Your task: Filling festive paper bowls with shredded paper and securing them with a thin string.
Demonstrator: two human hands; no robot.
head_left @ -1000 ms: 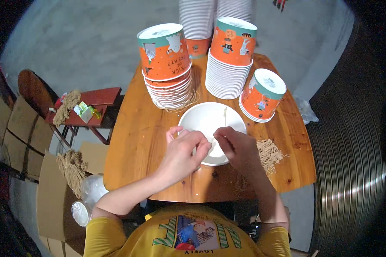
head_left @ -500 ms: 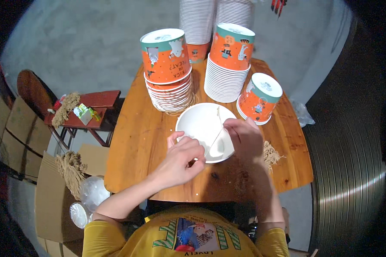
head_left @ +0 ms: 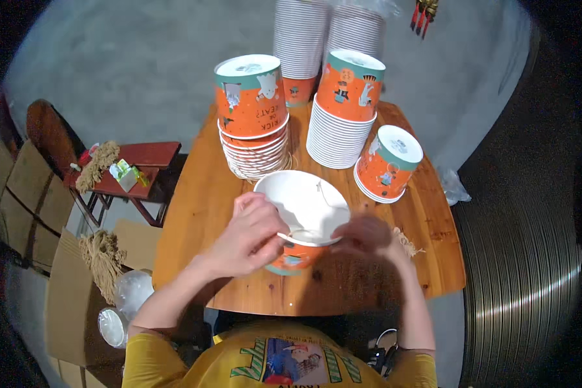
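Note:
An orange paper bucket (head_left: 302, 210) with a white inside stands upright on the wooden table (head_left: 200, 213) in front of me. My left hand (head_left: 249, 234) grips its near left rim and side. My right hand (head_left: 365, 234) rests against its right side, fingers curled near the rim. A thin string runs across the inside of the bucket; its ends are hidden by my fingers. A bundle of tan twine (head_left: 407, 244) lies on the table just right of my right hand.
Three stacks of the same orange buckets stand behind: left (head_left: 252, 116), middle (head_left: 346, 107), and a short one at the right (head_left: 388, 161). Taller white stacks (head_left: 301, 39) rise at the table's far edge. A red stool (head_left: 132, 168) and cardboard boxes (head_left: 77, 297) with twine stand at the left.
The bucket has turned from lying open-side-up and flat-looking to standing upright, showing its orange side. Both hands shifted from its inside rim to its two sides.

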